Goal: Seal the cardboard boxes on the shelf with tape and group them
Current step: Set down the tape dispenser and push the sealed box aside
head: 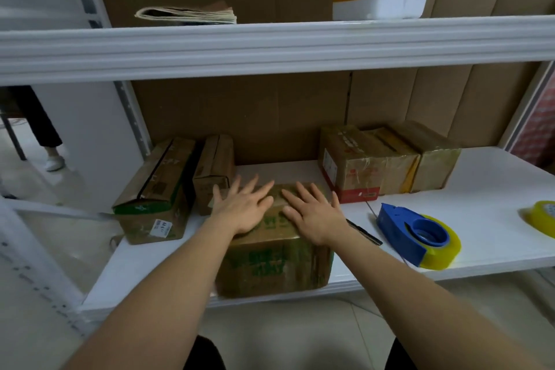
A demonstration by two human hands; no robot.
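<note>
Hands pressing flat, fingers spread and straight: left hand (244, 211) and right hand (312, 216) resting side by side on top of the green-printed cardboard box (274, 264), sitting at the near edge of the white shelf (495, 189). Lying to the left, two long boxes (156, 195) touching each other. Standing at far right, a row of taped boxes (387, 159) pressed together. Lying just right of the hands, a dark pen (365, 232), then a blue tape dispenser (417, 234) loaded with yellowish tape. Showing at the right edge, another tape roll (540, 216).
</note>
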